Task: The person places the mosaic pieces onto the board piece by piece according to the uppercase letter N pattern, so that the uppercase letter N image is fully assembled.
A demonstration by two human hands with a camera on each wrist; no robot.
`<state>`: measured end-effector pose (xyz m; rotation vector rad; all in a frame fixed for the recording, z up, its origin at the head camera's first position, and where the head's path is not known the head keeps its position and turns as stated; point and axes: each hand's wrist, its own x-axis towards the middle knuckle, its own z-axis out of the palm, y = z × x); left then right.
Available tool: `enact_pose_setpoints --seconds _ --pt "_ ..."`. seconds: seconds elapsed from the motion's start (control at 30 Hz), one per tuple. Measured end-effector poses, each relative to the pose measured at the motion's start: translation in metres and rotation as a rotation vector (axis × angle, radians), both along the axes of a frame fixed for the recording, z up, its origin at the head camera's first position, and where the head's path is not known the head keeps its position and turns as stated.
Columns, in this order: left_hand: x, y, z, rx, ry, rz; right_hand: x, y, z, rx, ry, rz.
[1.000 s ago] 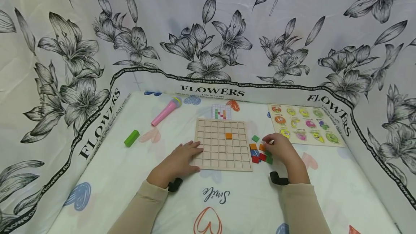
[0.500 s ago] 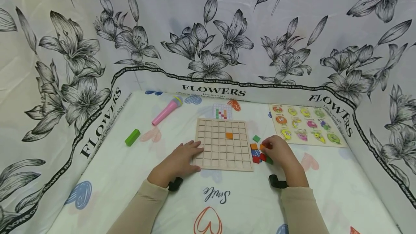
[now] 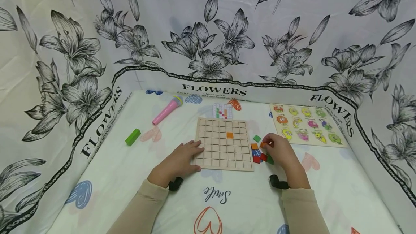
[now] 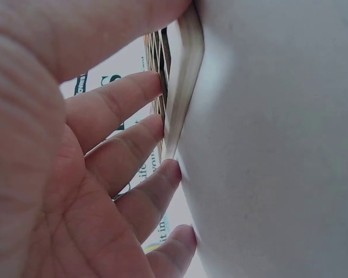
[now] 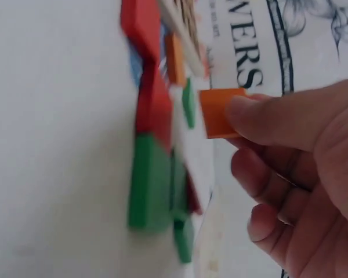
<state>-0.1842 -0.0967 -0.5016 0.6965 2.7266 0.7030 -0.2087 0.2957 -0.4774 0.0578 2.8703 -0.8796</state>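
Note:
A wooden grid board lies flat, with one orange square tile in one of its cells. My left hand rests at the board's left edge, fingers spread and nearly straight; in the left wrist view the fingertips touch its side. Just right of the board, my right hand pinches another orange square tile between thumb and finger, lifted off the cloth in the right wrist view. Red tiles, green tiles and a further orange tile lie beneath and beside this hand.
Behind the board lies a small printed grid card with coloured squares. A fruit puzzle board is at the back right. To the left are a pink toy microphone and a green block. A flowered cloth rises behind.
My right hand has closed thumb and finger on an orange tile in the pile and raised it slightly. My left hand has stayed at the board's edge.

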Motion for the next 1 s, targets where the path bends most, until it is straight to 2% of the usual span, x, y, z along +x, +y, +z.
enact_pose_setpoints --seconds 0.2,0.3,0.4,0.6,0.77,1.0 --pt "0.0 -0.001 0.0 0.004 0.005 -0.008 -0.007 -0.028 0.014 -0.06 0.151 0.063" --pt "0.001 -0.001 0.0 0.006 0.001 -0.004 -0.015 -0.048 0.015 -0.096 0.173 0.114" --pt "0.001 0.0 0.001 0.006 -0.003 0.0 -0.024 -0.068 0.01 -0.112 0.17 0.168" --pt "0.002 0.0 -0.001 0.01 -0.021 0.007 -0.04 -0.092 -0.008 -0.095 0.097 0.236" --pt "0.002 0.0 -0.001 0.009 -0.023 0.008 -0.043 -0.097 -0.017 -0.078 0.089 0.236" --pt "0.0 -0.001 0.0 0.005 -0.016 0.003 -0.044 -0.099 -0.017 -0.074 0.076 0.247"
